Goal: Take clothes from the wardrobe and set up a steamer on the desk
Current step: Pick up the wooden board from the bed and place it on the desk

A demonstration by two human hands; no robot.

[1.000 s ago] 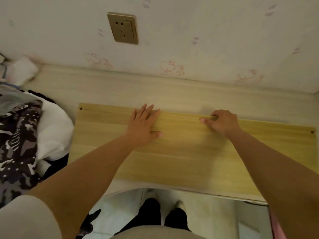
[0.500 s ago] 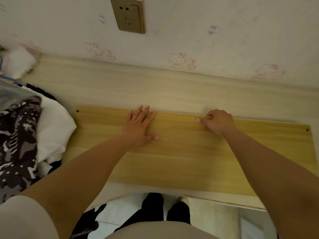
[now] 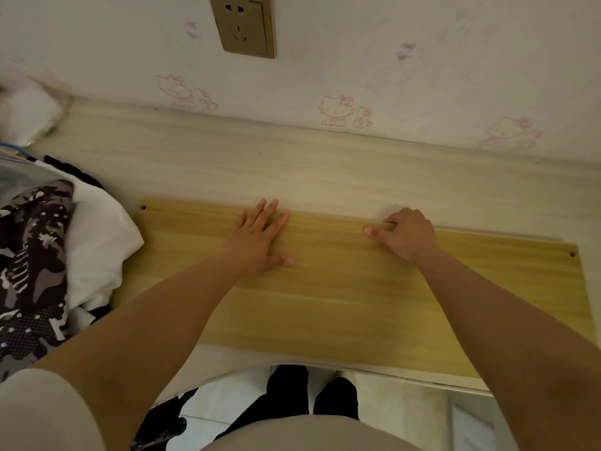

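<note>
A yellow wooden board (image 3: 357, 304) lies flat on the pale desk (image 3: 292, 170), its long side along the wall. My left hand (image 3: 257, 239) rests palm down on the board near its far edge, fingers spread. My right hand (image 3: 406, 232) has its fingers curled over the board's far edge, thumb on top. A heap of clothes (image 3: 42, 255), white cloth and a black-grey patterned garment, lies on the desk's left end, touching the board's left side. No steamer is in view.
A gold wall socket (image 3: 242, 26) sits on the cartoon-patterned wall above the desk. A white soft thing (image 3: 26, 112) lies at the far left corner. Below the desk edge I see my dark trousers (image 3: 312, 395) and light floor tiles.
Both hands stay in the same places on the board. The board sits slightly nearer me and lower in view as my head tilted; the socket has moved toward the top edge.
</note>
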